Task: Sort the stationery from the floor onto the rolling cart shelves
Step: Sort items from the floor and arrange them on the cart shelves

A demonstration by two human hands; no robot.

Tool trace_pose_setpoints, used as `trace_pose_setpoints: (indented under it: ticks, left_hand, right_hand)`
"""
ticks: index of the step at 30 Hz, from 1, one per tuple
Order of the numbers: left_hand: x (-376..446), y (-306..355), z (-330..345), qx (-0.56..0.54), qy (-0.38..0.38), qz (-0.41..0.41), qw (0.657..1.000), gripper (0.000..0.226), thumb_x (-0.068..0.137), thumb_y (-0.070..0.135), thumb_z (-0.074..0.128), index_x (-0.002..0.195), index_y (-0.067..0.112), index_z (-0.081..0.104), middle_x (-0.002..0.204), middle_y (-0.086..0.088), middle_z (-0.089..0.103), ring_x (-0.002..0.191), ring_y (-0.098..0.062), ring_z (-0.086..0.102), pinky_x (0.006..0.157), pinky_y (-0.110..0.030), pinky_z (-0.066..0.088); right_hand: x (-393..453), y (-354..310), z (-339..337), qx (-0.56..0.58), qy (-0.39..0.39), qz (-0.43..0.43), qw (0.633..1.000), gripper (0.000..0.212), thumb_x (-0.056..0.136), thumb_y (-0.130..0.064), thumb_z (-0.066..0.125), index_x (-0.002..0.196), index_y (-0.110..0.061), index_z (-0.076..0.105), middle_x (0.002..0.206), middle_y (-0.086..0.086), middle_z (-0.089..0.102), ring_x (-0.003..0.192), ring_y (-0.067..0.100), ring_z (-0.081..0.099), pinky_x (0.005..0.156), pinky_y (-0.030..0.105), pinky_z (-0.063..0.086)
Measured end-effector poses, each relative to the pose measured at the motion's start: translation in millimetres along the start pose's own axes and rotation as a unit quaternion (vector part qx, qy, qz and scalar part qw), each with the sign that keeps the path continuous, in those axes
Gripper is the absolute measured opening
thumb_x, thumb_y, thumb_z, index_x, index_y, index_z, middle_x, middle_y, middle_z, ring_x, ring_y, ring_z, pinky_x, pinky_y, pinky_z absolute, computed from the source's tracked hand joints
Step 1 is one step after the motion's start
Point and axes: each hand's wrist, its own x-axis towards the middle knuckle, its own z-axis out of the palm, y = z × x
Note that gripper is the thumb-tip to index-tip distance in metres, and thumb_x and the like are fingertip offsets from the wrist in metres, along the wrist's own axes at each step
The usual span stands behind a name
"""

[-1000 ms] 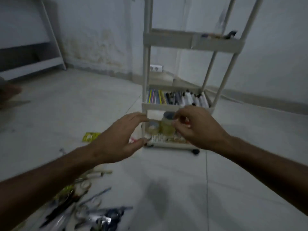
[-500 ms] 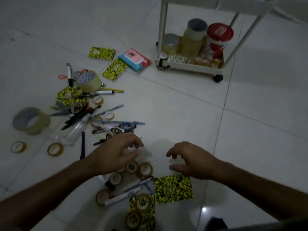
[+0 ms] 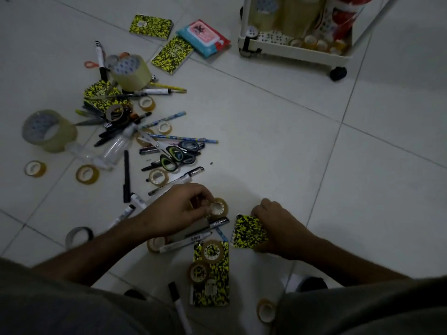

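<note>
Both hands down among the stationery on the floor.

Nearest me, a yellow notebook (image 3: pixel 210 274) carries two tape rolls. My left hand (image 3: pixel 174 211) pinches a small tape roll (image 3: pixel 219 207) in a closed grip; my right hand (image 3: pixel 278 228) seems closed on the edge of a yellow-black pad (image 3: pixel 248 232), though it is dim. Beyond lie scissors (image 3: pixel 173 153) and pens, then the rolling cart (image 3: pixel 297 53) far right.
</note>
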Motion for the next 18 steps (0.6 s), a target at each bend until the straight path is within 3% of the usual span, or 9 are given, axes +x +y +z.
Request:
trace_pose_setpoints:
  ticks: [2,5,9,11,13,15,18]
  left_hand:
    - [0.0,1.3,0.3,-0.034,0.004,-0.02,0.999,0.016,0.092,0.024,0.072,0.108,0.024,0.071,0.092,0.012,0.068,0.085,-0.005,0.064,0.066,-0.019,0.052]
    - [-1.8,6.0,3.0,-0.078,0.004,-0.047,0.996,0.018,0.093,0.029,0.071,0.111,0.028,0.068,0.097,0.012,0.069,0.091,-0.005,0.065,0.072,-0.025,0.054]
    - [-5.3,14.6,8.7,-0.165,-0.044,-0.085,0.982,0.028,0.098,0.043,0.06,0.124,0.033,0.059,0.113,0.011,0.068,0.106,-0.005,0.064,0.091,-0.029,0.054]
    - [-7.7,20.5,10.9,-0.211,-0.07,-0.096,0.97,0.034,0.099,0.048,0.056,0.127,0.029,0.057,0.119,0.004,0.069,0.113,-0.014,0.065,0.097,-0.04,0.054]
    - [-9.5,25.1,11.3,-0.253,-0.064,-0.104,0.96,0.031,0.103,0.037,0.055,0.129,0.021,0.057,0.121,0.003,0.07,0.113,-0.013,0.067,0.09,-0.033,0.056]
    - [-11.8,26.8,7.4,-0.282,-0.039,-0.118,0.951,0.019,0.105,0.018,0.051,0.122,0.016,0.059,0.107,0.012,0.074,0.098,-0.001,0.069,0.074,-0.015,0.053]
    - [-16.4,17.6,-2.3,-0.277,-0.015,-0.131,0.952,0.022,0.105,0.009,0.049,0.117,0.022,0.061,0.099,0.02,0.074,0.092,0.004,0.069,0.071,-0.013,0.052]
  right_hand:
    - [0.4,9.8,-8.0,0.065,0.004,0.011,0.998,0.05,0.075,-0.046,0.077,0.107,-0.019,0.051,0.108,-0.002,0.04,0.095,0.02,0.042,0.075,0.035,0.039]
    - [0.5,16.3,-27.0,0.217,0.018,0.068,0.974,0.024,0.088,-0.033,0.072,0.096,-0.02,0.054,0.093,-0.002,0.059,0.084,0.019,0.057,0.069,0.035,0.047]
    - [5.5,-6.4,-44.2,0.485,0.051,0.114,0.866,0.011,0.092,-0.009,0.067,0.099,-0.006,0.06,0.087,0.011,0.07,0.073,0.016,0.063,0.061,0.028,0.048]
    - [10.4,-28.4,-45.9,0.586,0.086,0.124,0.796,0.013,0.092,0.002,0.064,0.103,-0.005,0.063,0.097,0.014,0.074,0.083,0.02,0.07,0.072,0.031,0.056]
    - [15.6,-47.9,-43.8,0.636,0.093,0.11,0.758,0.017,0.093,0.002,0.064,0.11,-0.002,0.064,0.108,0.018,0.073,0.095,0.026,0.072,0.083,0.038,0.059]
    - [19.6,-59.2,-38.5,0.614,0.09,0.08,0.78,0.019,0.094,-0.004,0.066,0.113,-0.002,0.066,0.108,0.016,0.073,0.096,0.025,0.072,0.083,0.04,0.06]
    - [19.8,-53.4,-14.5,0.392,0.145,0.042,0.907,0.022,0.086,-0.021,0.065,0.104,-0.01,0.07,0.092,0.005,0.072,0.079,0.02,0.068,0.072,0.039,0.056]
